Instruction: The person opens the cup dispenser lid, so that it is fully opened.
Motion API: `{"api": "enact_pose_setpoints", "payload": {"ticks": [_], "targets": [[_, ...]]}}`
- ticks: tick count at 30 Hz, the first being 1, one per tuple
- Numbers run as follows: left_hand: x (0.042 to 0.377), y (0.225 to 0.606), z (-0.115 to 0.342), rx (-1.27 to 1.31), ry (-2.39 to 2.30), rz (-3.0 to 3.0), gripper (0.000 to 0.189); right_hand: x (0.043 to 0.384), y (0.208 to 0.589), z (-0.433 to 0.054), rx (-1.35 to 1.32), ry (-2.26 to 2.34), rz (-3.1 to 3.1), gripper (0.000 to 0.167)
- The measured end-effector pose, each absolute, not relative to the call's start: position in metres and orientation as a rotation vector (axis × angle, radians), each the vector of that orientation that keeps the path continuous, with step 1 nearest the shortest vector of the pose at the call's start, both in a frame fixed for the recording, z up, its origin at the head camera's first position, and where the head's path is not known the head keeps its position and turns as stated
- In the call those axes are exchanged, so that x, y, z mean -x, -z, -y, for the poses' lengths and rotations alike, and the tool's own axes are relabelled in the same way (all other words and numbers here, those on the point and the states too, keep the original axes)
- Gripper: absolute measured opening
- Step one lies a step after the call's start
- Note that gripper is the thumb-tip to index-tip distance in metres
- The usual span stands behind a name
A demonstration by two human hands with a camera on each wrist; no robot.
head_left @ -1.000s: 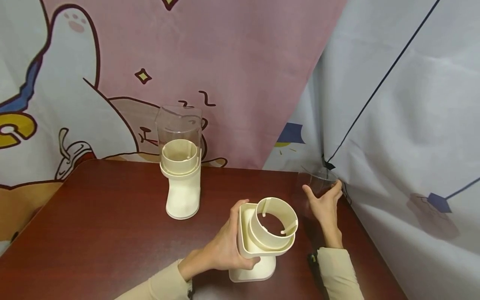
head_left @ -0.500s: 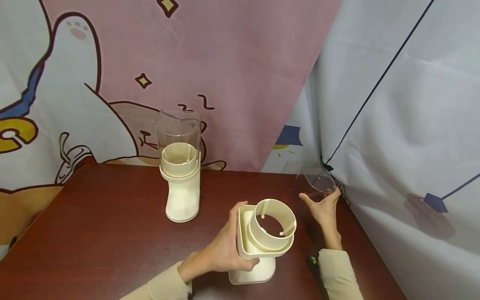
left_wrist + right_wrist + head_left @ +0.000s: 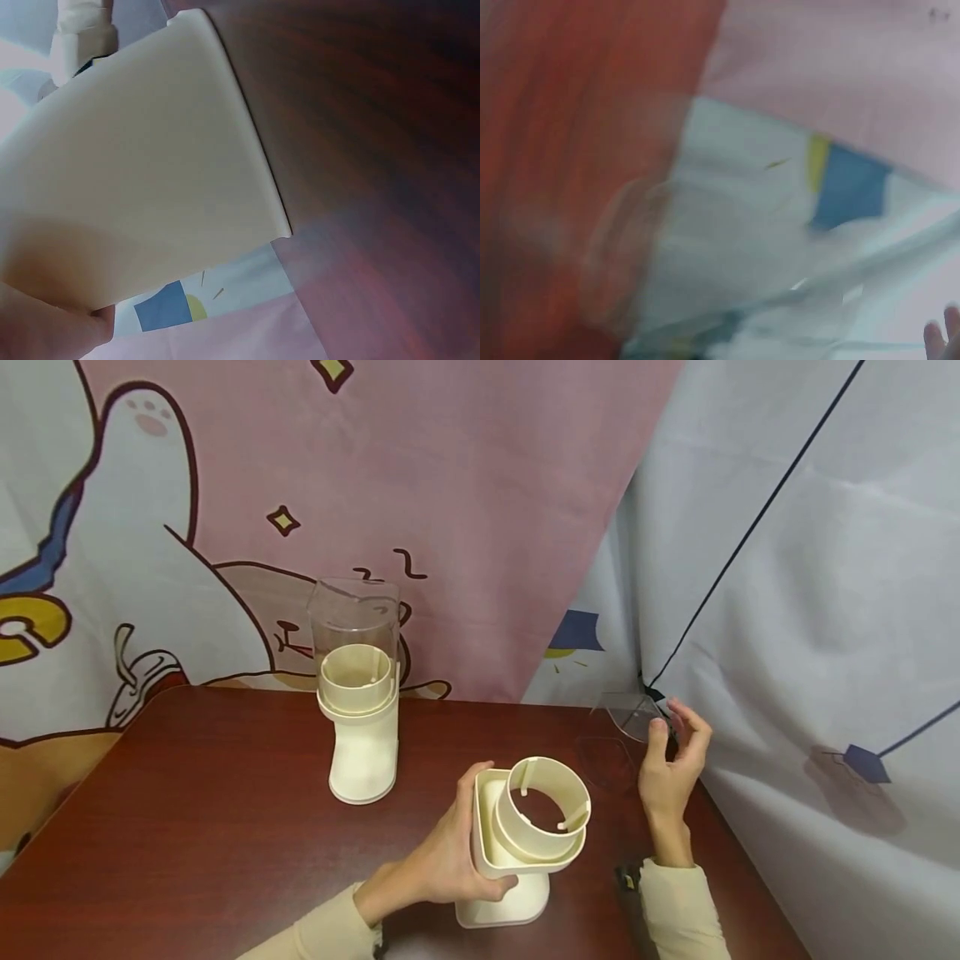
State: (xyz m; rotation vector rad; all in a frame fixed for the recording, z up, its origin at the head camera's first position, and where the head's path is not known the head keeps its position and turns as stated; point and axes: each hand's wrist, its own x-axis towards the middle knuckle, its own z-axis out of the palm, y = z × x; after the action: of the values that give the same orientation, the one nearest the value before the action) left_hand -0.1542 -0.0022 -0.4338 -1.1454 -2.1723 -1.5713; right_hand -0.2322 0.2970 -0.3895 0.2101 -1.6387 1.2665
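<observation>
My left hand grips a cream plastic dispenser base by its upper left side, near the table's front. The base has a round collar on top and a foot that stands on the table; its side fills much of the left wrist view. Just right of a clear plastic container, my right hand is raised with fingers loosely bent and holding nothing. The container stands at the back right, its outline faint. In the right wrist view only some fingertips show, at the lower right corner.
A matching cream base with a clear container on top stands at the back left of the dark red table. Printed curtains hang close behind and to the right. A small dark object lies by the right sleeve.
My right hand has let go of the clear container and moved a little right of it. The container stands slightly nearer the table's back. My left hand and the cream base have stayed put.
</observation>
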Motion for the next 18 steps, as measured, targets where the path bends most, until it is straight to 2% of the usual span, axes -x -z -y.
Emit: {"api": "enact_pose_setpoints", "payload": {"ticks": [5,8,10,14,18], "targets": [[0.151,0.428,0.006,1.125,1.587,2.276,0.137,0.213,0.372,-0.258,-0.636,-1.450,1.642,0.035],[0.148,0.415,0.016,1.130,1.587,2.354,0.137,0.201,0.365,-0.240,-0.801,-1.567,1.764,0.041],[0.141,0.402,0.023,1.105,1.636,2.327,0.121,0.195,0.362,-0.231,-0.911,-1.659,1.839,0.051],[0.111,0.384,0.023,0.948,1.777,2.140,0.072,0.185,0.357,-0.216,-1.097,-1.907,1.938,0.071],[0.079,0.384,0.007,0.855,1.852,2.115,0.069,0.177,0.356,-0.207,-1.190,-1.997,2.025,0.078]]}}
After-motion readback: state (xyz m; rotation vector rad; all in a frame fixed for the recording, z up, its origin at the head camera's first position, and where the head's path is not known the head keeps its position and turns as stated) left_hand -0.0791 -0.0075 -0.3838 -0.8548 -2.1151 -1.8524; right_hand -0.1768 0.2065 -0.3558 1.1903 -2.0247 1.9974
